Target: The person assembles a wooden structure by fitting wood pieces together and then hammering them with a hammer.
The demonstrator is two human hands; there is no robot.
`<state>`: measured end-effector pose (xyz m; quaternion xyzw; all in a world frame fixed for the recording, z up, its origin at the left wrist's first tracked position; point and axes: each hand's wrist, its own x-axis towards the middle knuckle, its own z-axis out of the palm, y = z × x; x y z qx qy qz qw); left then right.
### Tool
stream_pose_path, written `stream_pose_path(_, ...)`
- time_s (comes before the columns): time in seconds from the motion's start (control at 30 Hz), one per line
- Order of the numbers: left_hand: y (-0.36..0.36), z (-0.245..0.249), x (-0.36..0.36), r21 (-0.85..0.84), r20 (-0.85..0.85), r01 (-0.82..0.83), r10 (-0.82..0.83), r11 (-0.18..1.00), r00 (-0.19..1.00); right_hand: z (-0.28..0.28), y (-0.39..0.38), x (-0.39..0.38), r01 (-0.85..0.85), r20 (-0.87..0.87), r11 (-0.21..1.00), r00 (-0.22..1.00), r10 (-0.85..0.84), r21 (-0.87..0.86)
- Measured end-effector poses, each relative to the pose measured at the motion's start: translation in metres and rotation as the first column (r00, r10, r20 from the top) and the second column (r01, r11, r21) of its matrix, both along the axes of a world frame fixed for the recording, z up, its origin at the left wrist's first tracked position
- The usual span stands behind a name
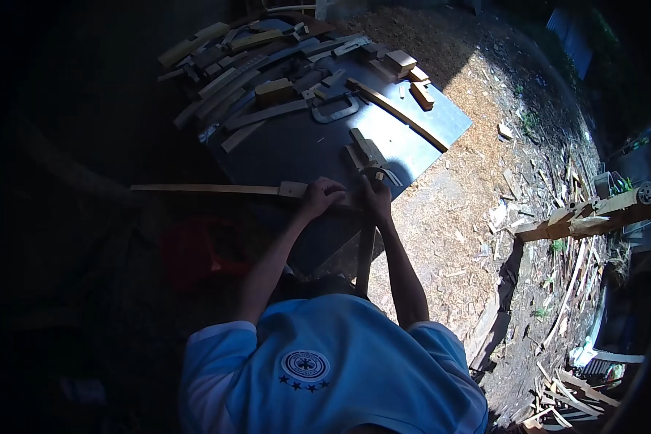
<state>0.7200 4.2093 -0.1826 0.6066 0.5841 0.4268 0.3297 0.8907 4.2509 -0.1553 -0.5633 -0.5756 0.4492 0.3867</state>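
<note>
My left hand [323, 197] is closed over a pale wooden block [292, 189] at the near edge of the metal-topped table [296, 155]. From that block a long thin wooden strip [202, 189] reaches out to the left. My right hand [377, 202] is closed at the table's near right corner, close to the right end of the same work. What its fingers grip I cannot tell. Just beyond it lie a curved shiny metal piece [393, 177] and short wooden offcuts [367, 147]. A dark bar [365, 260] runs down below my right hand.
Many wooden pieces [267, 90] cover the table's far side. A metal C-clamp [335, 111] and a long wooden strip [398, 113] lie nearer. Red plastic [202, 249] shows at lower left. Wood shavings [441, 231] cover the ground, and a timber beam [589, 219] stands at right.
</note>
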Motion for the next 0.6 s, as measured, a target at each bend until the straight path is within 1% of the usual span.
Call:
stream_pose_path(0.07,-0.001,0.001,0.002,0.007,0.007,-0.001,0.001,1.0,1.0,0.003,-0.002,0.0,0.005,-0.011,1.0,1.0,-0.005,0.005)
stream_pose_path(0.13,-0.002,-0.002,0.002,0.018,0.004,-0.002,0.002,1.0,1.0,-0.002,0.0,0.001,-0.005,0.018,1.0,1.0,0.005,-0.003)
stream_pose_path(0.23,-0.003,-0.006,0.004,0.147,-0.09,0.019,-0.006,0.989,0.996,-0.009,0.004,0.003,-0.037,0.049,0.999,0.998,0.036,0.02)
stream_pose_path(0.37,-0.004,-0.008,0.006,0.135,-0.083,-0.02,0.031,0.991,0.996,-0.012,0.004,0.004,-0.034,0.028,0.999,0.999,0.033,0.032)
stream_pose_path(0.43,-0.002,-0.012,0.006,0.134,-0.075,-0.041,0.052,0.99,0.996,-0.011,0.005,0.005,-0.041,0.047,0.999,0.998,0.04,0.024)
stream_pose_path(0.53,-0.001,-0.014,0.005,0.167,-0.082,-0.029,0.043,0.986,0.996,-0.015,0.007,0.005,-0.049,0.062,0.998,0.997,0.047,0.033)
stream_pose_path(0.6,0.0,-0.013,0.003,0.134,-0.077,-0.006,0.017,0.991,0.997,-0.019,0.007,0.006,-0.048,0.057,0.998,0.997,0.045,0.04)
